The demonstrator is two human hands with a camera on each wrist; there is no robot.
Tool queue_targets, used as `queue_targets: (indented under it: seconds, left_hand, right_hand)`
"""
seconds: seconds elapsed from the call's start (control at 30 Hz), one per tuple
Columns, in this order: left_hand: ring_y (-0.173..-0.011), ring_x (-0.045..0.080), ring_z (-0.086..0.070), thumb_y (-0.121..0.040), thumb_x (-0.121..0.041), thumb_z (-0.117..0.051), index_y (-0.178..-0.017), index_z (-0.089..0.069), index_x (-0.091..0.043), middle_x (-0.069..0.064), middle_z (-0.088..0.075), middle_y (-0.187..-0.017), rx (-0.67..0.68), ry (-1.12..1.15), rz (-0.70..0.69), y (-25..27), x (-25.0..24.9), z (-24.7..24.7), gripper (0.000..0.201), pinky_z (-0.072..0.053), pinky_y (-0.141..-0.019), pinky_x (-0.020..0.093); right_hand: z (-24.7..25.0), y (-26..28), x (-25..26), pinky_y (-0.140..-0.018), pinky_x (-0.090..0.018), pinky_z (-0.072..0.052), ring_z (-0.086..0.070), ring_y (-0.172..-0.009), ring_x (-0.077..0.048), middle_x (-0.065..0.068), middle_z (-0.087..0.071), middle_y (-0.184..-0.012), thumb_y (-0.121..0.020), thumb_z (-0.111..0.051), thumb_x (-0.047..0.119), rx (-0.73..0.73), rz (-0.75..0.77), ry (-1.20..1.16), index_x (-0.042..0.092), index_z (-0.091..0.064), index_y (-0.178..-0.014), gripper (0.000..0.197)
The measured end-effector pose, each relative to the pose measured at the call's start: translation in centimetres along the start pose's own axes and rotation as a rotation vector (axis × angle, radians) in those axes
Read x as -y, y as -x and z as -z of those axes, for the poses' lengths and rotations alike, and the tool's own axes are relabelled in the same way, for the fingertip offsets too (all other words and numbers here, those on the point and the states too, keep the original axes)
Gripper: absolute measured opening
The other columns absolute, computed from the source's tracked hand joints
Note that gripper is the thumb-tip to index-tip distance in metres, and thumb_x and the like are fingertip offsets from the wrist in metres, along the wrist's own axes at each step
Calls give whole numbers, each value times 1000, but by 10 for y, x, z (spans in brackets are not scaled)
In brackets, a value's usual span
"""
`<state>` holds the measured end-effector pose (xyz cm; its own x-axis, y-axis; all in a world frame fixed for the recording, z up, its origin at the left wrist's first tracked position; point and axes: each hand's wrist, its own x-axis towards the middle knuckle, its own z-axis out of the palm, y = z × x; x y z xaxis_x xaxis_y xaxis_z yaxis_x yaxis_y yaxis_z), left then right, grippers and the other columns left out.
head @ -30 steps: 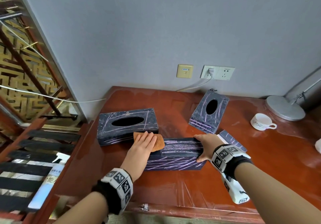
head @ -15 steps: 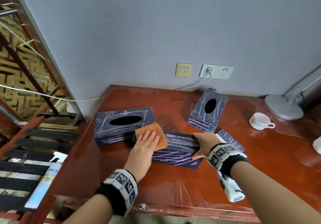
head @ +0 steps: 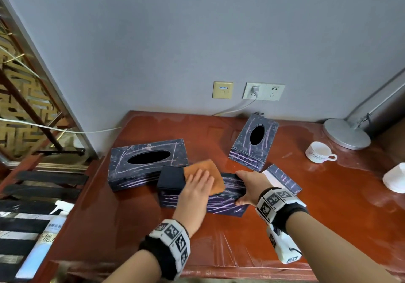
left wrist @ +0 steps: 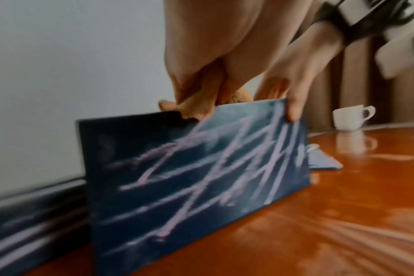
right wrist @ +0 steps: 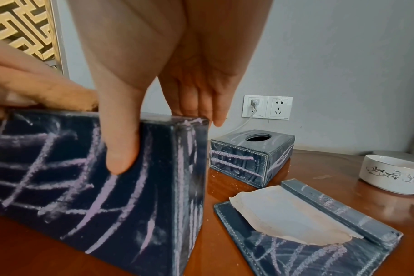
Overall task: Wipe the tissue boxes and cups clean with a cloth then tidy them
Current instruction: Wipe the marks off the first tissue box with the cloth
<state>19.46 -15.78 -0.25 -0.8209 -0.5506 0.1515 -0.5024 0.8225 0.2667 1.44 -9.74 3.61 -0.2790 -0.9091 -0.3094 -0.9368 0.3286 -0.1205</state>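
A dark tissue box (head: 219, 204) scrawled with purple chalk lies near the table's front. My left hand (head: 197, 187) lies flat on an orange cloth (head: 205, 170) and presses it onto the box's top. The top's left end (head: 171, 177) is plain dark, without chalk. My right hand (head: 243, 188) grips the box's right end, thumb on the near face (right wrist: 121, 160) and fingers over the top edge. In the left wrist view the cloth (left wrist: 196, 108) bunches under my fingers on the box (left wrist: 201, 177). A white cup (head: 320, 152) stands at the right.
A second long chalked box (head: 149, 162) sits just behind on the left, and a square one (head: 254, 142) stands near the wall. A flat chalked lid (right wrist: 307, 233) with paper on it lies right of my right hand. Lamp base (head: 346, 133) is at the back right, spray bottle (head: 43, 238) off the table's left.
My left hand has slid the cloth to the right along the box top, leaving a clean dark patch at its left end. My right hand keeps its hold on the right end.
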Motion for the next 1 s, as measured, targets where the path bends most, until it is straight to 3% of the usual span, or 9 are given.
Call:
queue_targets:
  seconds: [0.07, 0.17, 0.27, 0.43, 0.6, 0.73, 0.8, 0.87, 1.0]
  left_hand:
    - [-126, 23, -51, -58, 1, -84, -125, -60, -10, 8, -57, -133, 47, 22, -133, 7, -11, -2, 72, -29, -107, 32]
    - [-138, 11, -35, -87, 6, -54, -141, -42, -20, -3, -37, -149, 117, 86, -235, -7, 6, 22, 61, -21, -114, 24]
    - [-139, 9, -33, -91, 10, -41, -144, -36, -24, -6, -32, -152, 31, 95, -45, -32, 38, 39, 63, -25, -115, 26]
    - [-147, 14, -5, -94, 6, -38, -151, -15, -16, -1, -8, -159, 129, 19, -49, -13, 15, 13, 65, 8, -115, 22]
    - [-138, 7, 10, -95, 4, -40, -150, -15, -16, -6, 0, -154, 150, 59, -261, 1, -3, -5, 64, 13, -112, 23]
    - [-135, -7, 10, -100, -35, -35, -150, -17, -25, -18, 2, -148, 229, 110, -295, -2, 4, 8, 54, 15, -107, 10]
    - [-135, -9, 12, -89, -61, -14, -149, -17, -30, -22, 3, -147, 263, 84, -299, -4, 7, 12, 68, 16, -107, 9]
    - [-136, -7, 16, -83, -63, -3, -149, -16, -33, -20, 5, -150, 294, 70, -290, -4, 6, 12, 74, 16, -109, 13]
    - [-143, 3, 10, -98, -40, -40, -151, 2, -28, -12, 13, -154, 162, 194, -94, 3, -2, 8, 69, 4, -118, 20]
  right_hand:
    - [-1, -1, 0, -84, -28, -43, -59, -101, -22, -1, -62, -109, -65, -78, 35, -6, 10, 6, 17, -51, -102, 50]
    - [0, -2, -1, -86, -30, -44, -58, -103, -23, -1, -62, -111, -65, -78, 36, -9, 22, 10, 15, -51, -107, 54]
    - [0, -1, -4, -91, -31, -45, -58, -105, -23, -1, -61, -114, -63, -80, 34, -10, 15, -16, 16, -51, -114, 61]
    - [-1, 0, -5, -90, -31, -44, -57, -105, -22, 2, -58, -115, -61, -82, 33, 5, 47, -5, 18, -50, -114, 64]
    - [-2, -1, -4, -104, -31, -38, -47, -125, -20, -1, -49, -135, -63, -81, 31, 29, 66, 19, 15, -42, -132, 81]
    - [0, 2, -3, -117, -32, -21, -19, -143, -16, -3, -28, -152, -68, -79, 32, 98, 73, 35, 11, -22, -146, 98]
    - [6, 5, -4, -117, -32, -20, -17, -144, -19, -6, -18, -156, -70, -79, 31, 173, 44, -5, 12, -11, -149, 106]
    - [15, 12, -5, -116, -32, -21, -17, -143, -21, -6, -6, -157, -75, -75, 27, 196, 18, -104, 16, 0, -149, 106]
    - [24, 26, 5, -117, -27, -15, -17, -143, -12, 0, -17, -156, -92, -52, 17, -100, 151, -273, 18, -18, -148, 66]
